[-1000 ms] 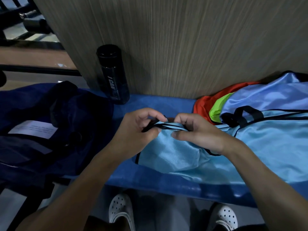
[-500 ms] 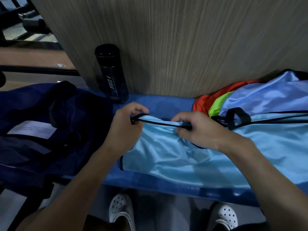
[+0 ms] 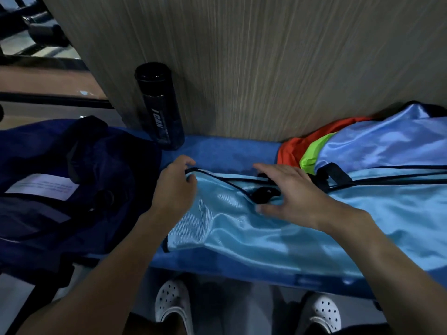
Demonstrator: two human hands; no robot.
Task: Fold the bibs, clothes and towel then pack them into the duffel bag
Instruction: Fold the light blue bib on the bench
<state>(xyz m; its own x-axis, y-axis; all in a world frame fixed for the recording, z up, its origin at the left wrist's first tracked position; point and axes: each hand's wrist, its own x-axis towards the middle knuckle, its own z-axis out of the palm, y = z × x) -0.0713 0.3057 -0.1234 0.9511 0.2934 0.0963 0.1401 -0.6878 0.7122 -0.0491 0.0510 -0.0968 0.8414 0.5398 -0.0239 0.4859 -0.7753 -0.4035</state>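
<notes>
A light blue bib [image 3: 242,228] with black trim lies spread across the blue bench [image 3: 217,267]. My left hand [image 3: 175,187] pinches its black-edged upper left corner. My right hand [image 3: 292,192] hovers flat with fingers spread over the bib's black strap loop, holding nothing. More bibs lie piled at the right: a paler blue one [image 3: 387,146], a lime green one [image 3: 314,153] and an orange-red one [image 3: 295,146]. The dark navy duffel bag [image 3: 72,189] sits at the left end of the bench, its top slack.
A black bottle [image 3: 159,107] stands upright against the wooden wall panel [image 3: 266,68] behind the bench, just beyond my left hand. White perforated shoes [image 3: 171,303] show on the floor below the bench edge. Dark metal rails run at the far left.
The bib has been pulled out flatter and further left. My left hand moved left with its corner. My right hand let go of the trim and opened flat above the strap.
</notes>
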